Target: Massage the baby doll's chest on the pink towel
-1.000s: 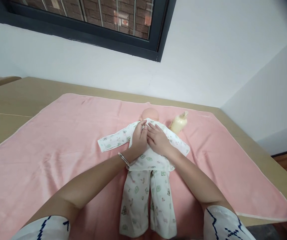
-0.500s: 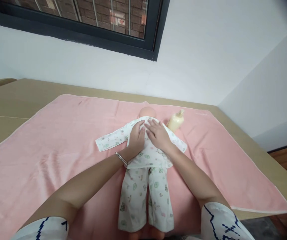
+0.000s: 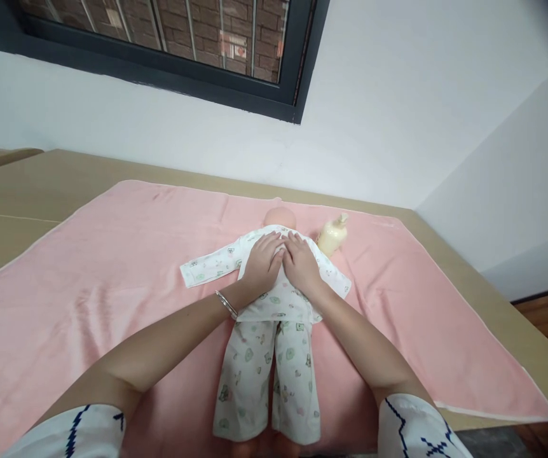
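Observation:
A baby doll (image 3: 281, 218) in a white printed top (image 3: 207, 268) and matching trousers (image 3: 267, 375) lies on its front on a pink towel (image 3: 112, 267), head away from me. My left hand (image 3: 260, 264) rests flat on the doll's upper back, fingers stretched out, a bangle on the wrist. My right hand (image 3: 300, 266) lies flat beside it, fingers together and touching the left hand near the collar. Neither hand holds anything.
A cream pump bottle (image 3: 332, 233) lies on the towel just right of the doll's head. The towel covers a tan table (image 3: 26, 191) set against a white wall under a dark-framed window (image 3: 297, 76). The table's right edge drops to wooden floor.
Both hands stay on the doll's back. The left hand's fingers, curled at the collar a second ago, now lie flatter. The view has shifted slightly.

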`<state>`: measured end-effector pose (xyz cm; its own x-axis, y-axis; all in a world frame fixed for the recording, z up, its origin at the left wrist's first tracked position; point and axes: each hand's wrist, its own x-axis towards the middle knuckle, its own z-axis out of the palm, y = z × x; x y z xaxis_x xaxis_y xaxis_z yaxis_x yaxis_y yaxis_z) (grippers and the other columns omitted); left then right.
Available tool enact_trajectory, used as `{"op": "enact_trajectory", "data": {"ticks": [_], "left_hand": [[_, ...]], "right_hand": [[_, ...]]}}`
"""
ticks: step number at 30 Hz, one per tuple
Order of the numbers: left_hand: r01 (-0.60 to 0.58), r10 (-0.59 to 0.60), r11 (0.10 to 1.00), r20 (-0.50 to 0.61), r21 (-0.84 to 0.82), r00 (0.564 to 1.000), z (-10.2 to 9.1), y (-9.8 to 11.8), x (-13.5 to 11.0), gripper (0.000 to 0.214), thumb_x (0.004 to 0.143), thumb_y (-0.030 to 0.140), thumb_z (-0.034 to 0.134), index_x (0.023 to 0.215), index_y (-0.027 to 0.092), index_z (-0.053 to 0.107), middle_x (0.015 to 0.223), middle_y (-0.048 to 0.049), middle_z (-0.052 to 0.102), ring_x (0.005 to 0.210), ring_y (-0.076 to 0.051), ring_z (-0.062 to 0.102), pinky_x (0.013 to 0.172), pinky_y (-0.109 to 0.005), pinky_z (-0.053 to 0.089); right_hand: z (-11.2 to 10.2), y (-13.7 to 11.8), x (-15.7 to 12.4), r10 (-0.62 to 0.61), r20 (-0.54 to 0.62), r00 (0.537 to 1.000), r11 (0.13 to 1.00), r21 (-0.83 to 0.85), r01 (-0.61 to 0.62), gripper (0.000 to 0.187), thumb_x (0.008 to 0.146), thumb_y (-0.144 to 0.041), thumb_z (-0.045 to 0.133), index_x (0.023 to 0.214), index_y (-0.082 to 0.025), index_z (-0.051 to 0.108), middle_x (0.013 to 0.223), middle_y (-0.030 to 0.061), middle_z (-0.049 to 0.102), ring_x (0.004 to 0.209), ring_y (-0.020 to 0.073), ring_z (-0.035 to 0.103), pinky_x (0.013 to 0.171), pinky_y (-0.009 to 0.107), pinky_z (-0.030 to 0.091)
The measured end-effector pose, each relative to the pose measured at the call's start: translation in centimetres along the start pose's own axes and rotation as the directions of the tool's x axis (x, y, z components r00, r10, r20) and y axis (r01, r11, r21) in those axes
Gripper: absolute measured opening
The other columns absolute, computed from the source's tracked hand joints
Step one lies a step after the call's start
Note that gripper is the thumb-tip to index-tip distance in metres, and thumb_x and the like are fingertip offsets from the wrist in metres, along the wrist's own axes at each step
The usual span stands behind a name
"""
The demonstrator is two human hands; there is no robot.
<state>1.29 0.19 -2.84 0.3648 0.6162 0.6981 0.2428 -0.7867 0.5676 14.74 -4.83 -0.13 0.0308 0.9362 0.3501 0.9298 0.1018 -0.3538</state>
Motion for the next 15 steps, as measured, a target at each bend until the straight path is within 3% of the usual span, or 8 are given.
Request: {"op": "enact_trajectory", "data": {"ticks": [3, 6, 8, 11, 15], "left_hand": [[0.107, -0.104, 0.993, -0.044, 0.054, 0.994, 0.3, -0.2, 0.0, 0.038, 0.096, 0.032, 0.044, 0.127, 0.017, 0.059, 0.138, -0.0162, 0.059, 0.135, -0.031, 0.050, 0.119, -0.055, 0.036], [0.207, -0.201, 0.971, -0.059, 0.121, 0.978, 0.3, -0.5, 0.3, 0.039, 0.092, 0.033, 0.051, 0.125, 0.014, 0.061, 0.134, -0.0192, 0.058, 0.129, -0.034, 0.052, 0.114, -0.056, 0.040], [0.208, -0.209, 0.967, -0.007, 0.147, 0.978, 0.0, -0.8, 0.7, 0.034, 0.092, 0.031, 0.049, 0.119, 0.015, 0.064, 0.128, -0.0176, 0.060, 0.124, -0.033, 0.055, 0.111, -0.054, 0.043], [0.165, -0.182, 0.970, 0.086, 0.181, 0.979, -0.4, -1.0, 1.2, 0.036, 0.095, 0.021, 0.037, 0.119, 0.015, 0.064, 0.128, -0.0149, 0.064, 0.128, -0.028, 0.055, 0.116, -0.051, 0.041], [0.128, -0.186, 0.917, 0.122, 0.378, 0.975, 0.1, -0.2, 0.4, 0.045, 0.098, 0.019, 0.032, 0.133, 0.009, 0.059, 0.146, -0.0192, 0.055, 0.143, -0.030, 0.045, 0.123, -0.053, 0.032]], "right_hand": [[-0.1, 0.9, 0.9, 0.084, -0.012, 0.996, 0.996, -0.033, -0.084, 0.052, 0.104, -0.031, 0.033, 0.146, -0.005, 0.050, 0.155, 0.0213, 0.047, 0.148, 0.0308, 0.040, 0.124, 0.050, 0.029], [-0.4, -0.3, 0.0, 0.097, 0.018, 0.995, 0.991, -0.090, -0.095, 0.054, 0.104, -0.027, 0.032, 0.147, 0.002, 0.046, 0.153, 0.0257, 0.047, 0.149, 0.0330, 0.039, 0.125, 0.050, 0.028], [-0.7, -1.7, -1.1, 0.060, 0.071, 0.996, 0.995, -0.090, -0.053, 0.055, 0.103, -0.025, 0.034, 0.148, 0.003, 0.044, 0.155, 0.0257, 0.045, 0.150, 0.0339, 0.037, 0.125, 0.049, 0.028], [-1.2, -2.7, -2.0, -0.053, 0.138, 0.989, 0.998, -0.033, 0.058, 0.052, 0.100, -0.022, 0.037, 0.148, -0.003, 0.049, 0.156, 0.0192, 0.045, 0.152, 0.0321, 0.033, 0.126, 0.048, 0.027], [-1.1, -0.7, -0.6, -0.045, 0.109, 0.993, 0.995, 0.098, 0.035, 0.050, 0.103, -0.027, 0.032, 0.145, -0.009, 0.054, 0.157, 0.0152, 0.047, 0.152, 0.0268, 0.034, 0.126, 0.045, 0.027]]}}
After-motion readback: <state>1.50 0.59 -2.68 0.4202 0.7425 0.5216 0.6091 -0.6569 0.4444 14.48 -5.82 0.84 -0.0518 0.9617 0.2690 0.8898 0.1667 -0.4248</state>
